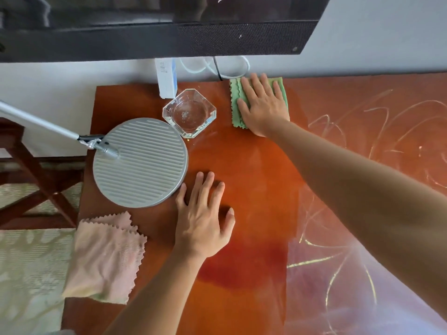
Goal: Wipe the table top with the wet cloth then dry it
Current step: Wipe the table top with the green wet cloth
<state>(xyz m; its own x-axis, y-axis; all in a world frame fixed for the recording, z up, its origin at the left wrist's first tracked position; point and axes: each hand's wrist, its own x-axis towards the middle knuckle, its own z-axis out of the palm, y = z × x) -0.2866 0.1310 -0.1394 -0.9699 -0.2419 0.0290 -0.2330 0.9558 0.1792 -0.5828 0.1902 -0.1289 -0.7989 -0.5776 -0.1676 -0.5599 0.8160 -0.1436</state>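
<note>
Left hand (203, 221): nearest me, I see it flat on the worktop (254, 170), fingers straight, holding nothing, beside the round lamp base (141, 163).
Right hand (262, 106): I see it spread wide, pressing the green cloth (235, 105) at the far edge.
Pink cloth (106, 257): folded at the near-left corner.
Glass ashtray (189, 112): just left of the green cloth.

White box (167, 78) at the table's far edge, barcode-like print on it, too small to read
</note>
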